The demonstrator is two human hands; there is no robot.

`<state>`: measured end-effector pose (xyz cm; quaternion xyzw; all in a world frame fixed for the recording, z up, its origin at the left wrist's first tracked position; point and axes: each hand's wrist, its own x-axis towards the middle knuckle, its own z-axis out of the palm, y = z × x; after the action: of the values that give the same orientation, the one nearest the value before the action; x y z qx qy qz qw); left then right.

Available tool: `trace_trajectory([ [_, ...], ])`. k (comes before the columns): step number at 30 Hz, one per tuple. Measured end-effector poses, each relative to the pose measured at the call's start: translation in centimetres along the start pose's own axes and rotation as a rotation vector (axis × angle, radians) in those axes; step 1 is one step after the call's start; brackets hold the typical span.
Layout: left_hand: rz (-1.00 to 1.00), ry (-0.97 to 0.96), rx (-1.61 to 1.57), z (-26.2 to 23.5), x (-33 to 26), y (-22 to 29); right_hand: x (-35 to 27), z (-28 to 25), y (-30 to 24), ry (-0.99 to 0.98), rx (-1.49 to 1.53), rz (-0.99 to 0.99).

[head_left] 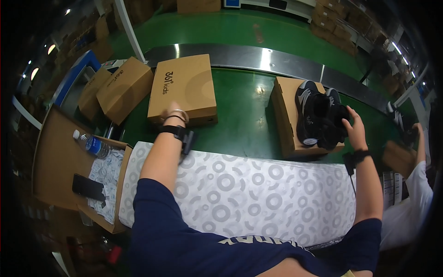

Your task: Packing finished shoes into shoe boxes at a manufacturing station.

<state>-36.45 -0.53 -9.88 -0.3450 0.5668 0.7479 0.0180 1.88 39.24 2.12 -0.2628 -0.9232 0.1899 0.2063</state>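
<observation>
Head view: the pair of black shoes (328,125) is placed on a cardboard box (284,101), just left of the right hand (354,129), which is the nearer one; their long axis is directed away from the body. The right hand is half-curled at the shoe's side; whether the shoe is gripped cannot be told. The left hand (174,111) is blurred at another box (187,85); its state cannot be told.

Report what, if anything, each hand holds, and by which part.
The left hand is at the near edge of a closed brown box, the right hand beside the black shoes' right side; whether either grips cannot be told.
</observation>
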Motion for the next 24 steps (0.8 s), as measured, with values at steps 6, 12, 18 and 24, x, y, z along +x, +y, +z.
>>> trace_trajectory([
  [6,0.471,0.562,0.561,-9.4,6.2,12.1,-12.8,2.9,-5.8,0.274,-0.146,-0.356],
  [12,0.305,0.435,0.350,-15.5,20.6,18.6,-20.6,7.7,-10.6,-0.363,-0.211,0.022],
  [18,0.025,0.388,0.210,-18.4,26.1,23.8,-20.6,7.8,-10.4,-0.509,-0.193,0.127],
  [24,0.067,0.281,0.396,-21.2,30.8,25.0,-21.4,8.0,-9.3,-0.485,-0.145,0.143],
])
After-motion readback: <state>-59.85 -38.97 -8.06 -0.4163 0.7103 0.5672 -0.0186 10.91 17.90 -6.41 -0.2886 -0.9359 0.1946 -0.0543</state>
